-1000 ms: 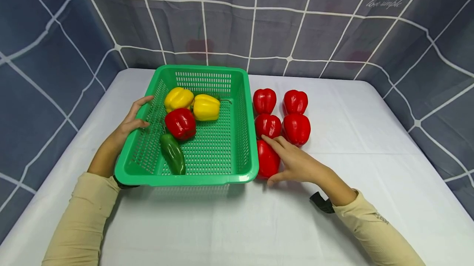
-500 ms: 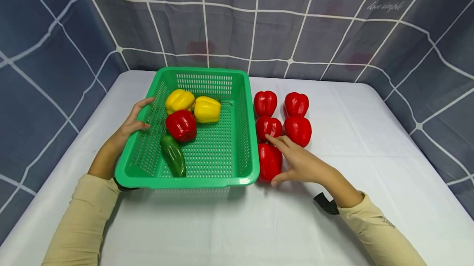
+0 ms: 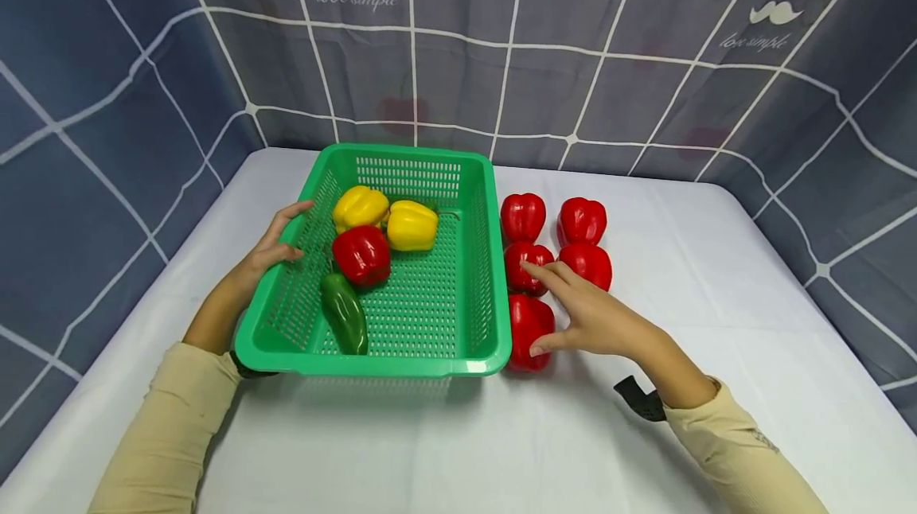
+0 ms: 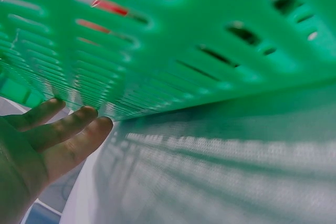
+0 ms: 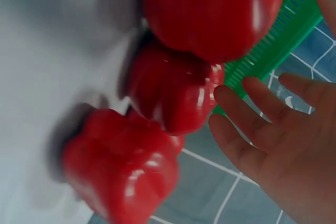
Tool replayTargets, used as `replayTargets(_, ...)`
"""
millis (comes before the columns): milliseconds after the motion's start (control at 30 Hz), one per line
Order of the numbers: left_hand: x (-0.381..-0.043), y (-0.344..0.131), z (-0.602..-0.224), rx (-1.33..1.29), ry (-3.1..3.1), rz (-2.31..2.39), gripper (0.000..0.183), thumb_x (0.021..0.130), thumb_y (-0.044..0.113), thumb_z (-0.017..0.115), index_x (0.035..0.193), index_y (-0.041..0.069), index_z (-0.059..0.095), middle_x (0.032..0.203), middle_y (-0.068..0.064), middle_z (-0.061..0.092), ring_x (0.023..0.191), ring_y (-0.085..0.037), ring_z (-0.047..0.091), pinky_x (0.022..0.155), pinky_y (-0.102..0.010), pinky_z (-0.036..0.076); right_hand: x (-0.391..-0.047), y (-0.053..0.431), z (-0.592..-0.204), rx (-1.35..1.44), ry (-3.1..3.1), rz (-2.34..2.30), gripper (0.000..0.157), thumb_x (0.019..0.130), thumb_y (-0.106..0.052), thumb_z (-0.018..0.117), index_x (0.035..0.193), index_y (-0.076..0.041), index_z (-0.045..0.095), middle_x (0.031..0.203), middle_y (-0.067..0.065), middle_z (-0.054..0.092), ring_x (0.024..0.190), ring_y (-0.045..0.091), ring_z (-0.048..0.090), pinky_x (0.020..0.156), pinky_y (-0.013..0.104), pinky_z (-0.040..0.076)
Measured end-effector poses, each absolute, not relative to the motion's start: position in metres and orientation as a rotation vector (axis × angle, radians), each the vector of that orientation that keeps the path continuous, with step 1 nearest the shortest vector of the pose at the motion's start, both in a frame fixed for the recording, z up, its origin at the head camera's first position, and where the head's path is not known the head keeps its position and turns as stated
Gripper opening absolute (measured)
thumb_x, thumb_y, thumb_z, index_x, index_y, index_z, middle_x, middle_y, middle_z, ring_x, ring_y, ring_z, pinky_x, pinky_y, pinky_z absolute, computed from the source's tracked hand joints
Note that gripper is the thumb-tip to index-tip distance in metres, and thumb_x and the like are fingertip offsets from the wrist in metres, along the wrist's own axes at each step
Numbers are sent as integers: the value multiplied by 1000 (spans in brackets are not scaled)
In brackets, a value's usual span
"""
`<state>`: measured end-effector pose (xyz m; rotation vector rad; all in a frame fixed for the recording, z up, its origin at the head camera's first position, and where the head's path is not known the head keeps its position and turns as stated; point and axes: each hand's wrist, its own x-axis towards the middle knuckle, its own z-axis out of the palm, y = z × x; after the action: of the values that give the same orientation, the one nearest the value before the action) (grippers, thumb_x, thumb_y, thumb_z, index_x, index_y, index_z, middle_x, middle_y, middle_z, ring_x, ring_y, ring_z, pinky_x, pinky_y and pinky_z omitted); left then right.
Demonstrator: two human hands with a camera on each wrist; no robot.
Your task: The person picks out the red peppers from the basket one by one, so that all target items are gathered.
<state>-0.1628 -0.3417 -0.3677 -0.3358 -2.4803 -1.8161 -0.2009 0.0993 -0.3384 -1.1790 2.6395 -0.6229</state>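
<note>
My left hand (image 3: 258,263) rests at the left rim of the green plastic basket (image 3: 372,365), thumb and one fingertip over the edge. In the left wrist view its other fingers (image 4: 79,142) lie straight along the outside of the slotted wall. Inside the basket are two yellow bell peppers (image 3: 411,226), one red bell pepper (image 3: 361,256) and a long green pepper (image 3: 345,315). My right hand (image 3: 595,315), fingers spread, is over the nearest red bell pepper (image 3: 528,331) right of the basket. The right wrist view shows nothing gripped in its fingers.
More red bell peppers stand in two columns beside the basket, such as the back left one (image 3: 523,217) and the back right one (image 3: 582,220). A white cloth (image 3: 688,259) covers the table. Grey checked curtains (image 3: 466,76) enclose the back and sides.
The head view has shifted, so everything sits a little lower and further right. My right fingers have drawn slightly up and away from the nearest red bell pepper. My left hand stays at the basket.
</note>
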Motion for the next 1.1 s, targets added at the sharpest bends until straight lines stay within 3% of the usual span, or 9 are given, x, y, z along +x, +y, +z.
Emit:
replayTargets(100, -159, -342, -370, -309, -2509, -1832, 74, 77, 5, 35, 146, 21, 15, 151, -11, 1, 131, -27, 6, 88, -47, 20, -206, 92, -332, -1219, 2644, -617, 96, 65, -47, 76, 142, -14, 30, 129, 8, 43, 115, 23, 46, 85, 40, 48)
replayTargets(300, -154, -341, -375, -276, -2516, -1869, 74, 77, 5, 35, 146, 20, 14, 151, -9, 1, 127, -28, 10, 92, -50, 17, -222, 68, -314, -1286, 2566, -618, 99, 63, -54, 73, 143, -18, 28, 130, 6, 41, 116, 25, 45, 80, 37, 51)
replayTargets(433, -153, -340, -376, -286, -2519, -1869, 74, 77, 6, 37, 146, 18, 14, 152, -10, 0, 132, -29, 5, 93, -53, 16, -233, 57, -298, -1259, 2488, -622, 98, 64, -46, 76, 144, -17, 27, 135, 8, 35, 121, 26, 39, 85, 43, 49)
replayTargets(533, -153, -340, -375, -277, -2525, -1898, 73, 78, 6, 37, 146, 20, 14, 152, -7, -1, 130, -30, 10, 93, -50, 21, -242, 47, -289, -1270, 2485, -596, 96, 68, -44, 75, 145, -16, 25, 137, 10, 34, 124, 26, 37, 90, 44, 45)
replayTargets(700, -157, -340, -373, -289, -2532, -1906, 74, 77, 6, 38, 146, 19, 13, 151, -8, 0, 132, -31, 7, 97, -56, 16, -260, 13, -280, -1345, 2492, -459, 95, 70, -47, 71, 145, -17, 22, 136, 10, 34, 121, 26, 40, 95, 43, 42)
replayTargets(900, -163, -345, -369, -307, -2520, -1860, 75, 75, 4, 36, 145, 15, 14, 151, -9, 2, 134, -31, 2, 97, -62, 11, -278, -47, -274, -1417, 2447, -345, 94, 72, -43, 72, 146, -21, 18, 141, 11, 26, 126, 25, 34, 101, 41, 36)
replayTargets(1100, -163, -344, -368, -295, -2513, -1869, 74, 76, 5, 38, 146, 16, 14, 152, -9, 1, 135, -30, -2, 97, -63, 11, -283, -88, -280, -1499, 2341, -165, 93, 73, -42, 71, 146, -15, 19, 136, 12, 31, 122, 25, 36, 102, 38, 34)
